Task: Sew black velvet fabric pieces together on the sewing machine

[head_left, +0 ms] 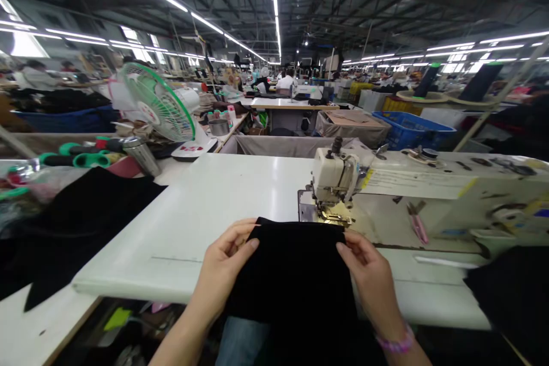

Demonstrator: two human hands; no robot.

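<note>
A piece of black fabric (295,274) is stretched between my two hands, its top edge level and its lower part hanging over my lap. My left hand (229,251) pinches the upper left corner between thumb and fingers. At the upper right corner my right hand (364,257) grips the same edge, a beaded bracelet on its wrist. Just behind the fabric's top edge stands the sewing machine (337,177), its needle area and metal plate close to the right half of the cloth. The fabric hides part of the white table (171,257).
Pink-handled snips (417,226) rest by the machine arm. More black cloth lies at left (98,223) and right (514,291). A green fan (160,103), thread spools (86,154) and a metal flask (141,155) are at left; a blue crate (414,128) stands behind.
</note>
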